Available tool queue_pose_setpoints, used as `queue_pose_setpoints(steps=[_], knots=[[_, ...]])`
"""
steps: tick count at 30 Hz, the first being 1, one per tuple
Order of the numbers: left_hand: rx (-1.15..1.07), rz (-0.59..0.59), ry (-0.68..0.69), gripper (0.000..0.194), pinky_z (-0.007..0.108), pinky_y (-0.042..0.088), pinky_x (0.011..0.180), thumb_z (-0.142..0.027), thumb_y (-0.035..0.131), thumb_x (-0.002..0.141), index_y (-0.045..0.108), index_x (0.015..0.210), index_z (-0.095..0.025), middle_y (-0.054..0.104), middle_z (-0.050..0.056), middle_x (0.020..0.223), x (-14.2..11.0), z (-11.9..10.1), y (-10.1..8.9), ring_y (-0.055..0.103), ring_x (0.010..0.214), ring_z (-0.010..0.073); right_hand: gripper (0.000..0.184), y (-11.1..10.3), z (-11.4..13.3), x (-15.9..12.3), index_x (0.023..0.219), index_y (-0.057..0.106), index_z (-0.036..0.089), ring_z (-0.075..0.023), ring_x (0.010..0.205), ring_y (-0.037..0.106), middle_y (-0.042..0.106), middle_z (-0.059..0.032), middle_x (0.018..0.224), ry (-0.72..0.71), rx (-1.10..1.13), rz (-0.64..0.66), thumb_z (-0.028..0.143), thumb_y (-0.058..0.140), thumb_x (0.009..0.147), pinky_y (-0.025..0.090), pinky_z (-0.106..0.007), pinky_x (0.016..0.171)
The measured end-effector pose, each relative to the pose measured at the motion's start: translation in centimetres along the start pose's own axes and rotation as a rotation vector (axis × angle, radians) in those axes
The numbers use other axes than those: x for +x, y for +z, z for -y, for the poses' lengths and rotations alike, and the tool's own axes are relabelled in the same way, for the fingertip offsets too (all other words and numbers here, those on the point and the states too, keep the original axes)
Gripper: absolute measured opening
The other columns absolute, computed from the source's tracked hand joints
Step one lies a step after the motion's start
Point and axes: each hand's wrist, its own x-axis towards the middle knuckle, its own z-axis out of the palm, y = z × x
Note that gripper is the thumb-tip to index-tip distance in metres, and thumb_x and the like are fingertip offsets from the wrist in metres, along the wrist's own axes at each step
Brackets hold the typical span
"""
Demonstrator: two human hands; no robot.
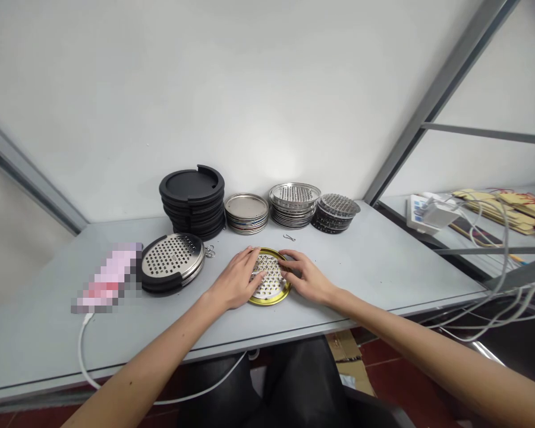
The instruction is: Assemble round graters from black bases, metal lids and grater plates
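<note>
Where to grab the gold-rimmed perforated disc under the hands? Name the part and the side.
Grip the gold-rimmed disc by its raised rim at the near edge, which shows bare. It lies flat on the table, so pinch from above; left hand and right hand already cover its sides.

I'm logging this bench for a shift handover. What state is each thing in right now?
Left hand: flat on the gold-rimmed disc, fingers spread.
Right hand: resting on the disc's right edge.
Gold-rimmed perforated disc: lying flat on the table, partly covered by both hands.
Black lids: stacked.
Plain metal discs: stacked.
Perforated trays: stacked.
Mesh discs: stacked, leaning.
Assembled strainers: piled flat.
White cable: plugged in, hanging off the edge.
</note>
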Motion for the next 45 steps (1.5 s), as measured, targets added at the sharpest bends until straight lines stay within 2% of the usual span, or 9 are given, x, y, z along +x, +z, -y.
queue_pose_setpoints(steps=[13, 19, 24, 33, 39, 45], knots=[[-0.031, -0.019, -0.003, 0.06, 0.048, 0.029, 0.116, -0.043, 0.037, 0.097, 0.029, 0.148, -0.012, 0.04, 0.017, 0.149, 0.1, 0.0, 0.0, 0.03, 0.142, 0.0277, 0.032, -0.7, -0.7, 0.8, 0.109, 0.074, 0.021, -0.0272, 0.117, 0.055, 0.06, -0.0096, 0.127, -0.136, -0.128, 0.01, 0.029, 0.052, 0.087, 0.042, -0.045, 0.104], [-0.044, -0.037, 0.001, 0.06, 0.046, 0.03, 0.117, -0.043, 0.038, 0.097, 0.029, 0.147, -0.012, 0.039, 0.016, 0.15, 0.1, 0.2, 0.1, 0.032, 0.141, 0.0269, 0.035, -0.4, -0.9, 0.3, 0.114, 0.071, 0.016, -0.0255, 0.122, 0.055, 0.06, -0.0126, 0.131, -0.076, -0.012, -0.031, 0.03, 0.05, 0.089, 0.041, -0.041, 0.107], [-0.027, -0.025, -0.012, 0.061, 0.045, 0.029, 0.117, -0.044, 0.037, 0.097, 0.028, 0.147, -0.009, 0.038, 0.018, 0.15, 0.0, 0.2, 0.1, 0.032, 0.141, 0.0271, 0.034, -0.6, -1.0, 0.4, 0.113, 0.071, 0.018, -0.0248, 0.122, 0.055, 0.062, -0.011, 0.129, -0.053, 0.045, -0.03, 0.031, 0.049, 0.09, 0.041, -0.042, 0.107], [-0.025, -0.01, -0.026, 0.063, 0.046, 0.028, 0.117, -0.047, 0.036, 0.098, 0.029, 0.147, -0.008, 0.037, 0.019, 0.151, 0.0, -0.1, -0.2, 0.03, 0.142, 0.0277, 0.035, -0.7, -1.1, 0.8, 0.111, 0.073, 0.02, -0.0259, 0.123, 0.054, 0.061, -0.0098, 0.13, -0.073, 0.016, 0.004, 0.034, 0.046, 0.093, 0.04, -0.042, 0.107], [-0.023, -0.024, -0.006, 0.063, 0.047, 0.03, 0.116, -0.047, 0.036, 0.097, 0.03, 0.147, -0.009, 0.038, 0.019, 0.15, 0.0, -0.1, -0.2, 0.032, 0.141, 0.0278, 0.031, -0.9, -1.1, 1.2, 0.102, 0.076, 0.02, -0.028, 0.115, 0.058, 0.064, -0.0097, 0.124, -0.175, -0.058, 0.003, 0.027, 0.049, 0.09, 0.043, -0.045, 0.102], [-0.024, -0.021, 0.013, 0.064, 0.047, 0.029, 0.117, -0.046, 0.037, 0.097, 0.028, 0.148, -0.008, 0.037, 0.019, 0.151, -0.1, 0.0, -0.1, 0.03, 0.142, 0.0281, 0.028, -0.3, -1.2, 1.2, 0.093, 0.078, 0.023, -0.0267, 0.107, 0.061, 0.066, -0.0073, 0.119, -0.182, -0.091, -0.044, 0.022, 0.052, 0.085, 0.045, -0.045, 0.097]])
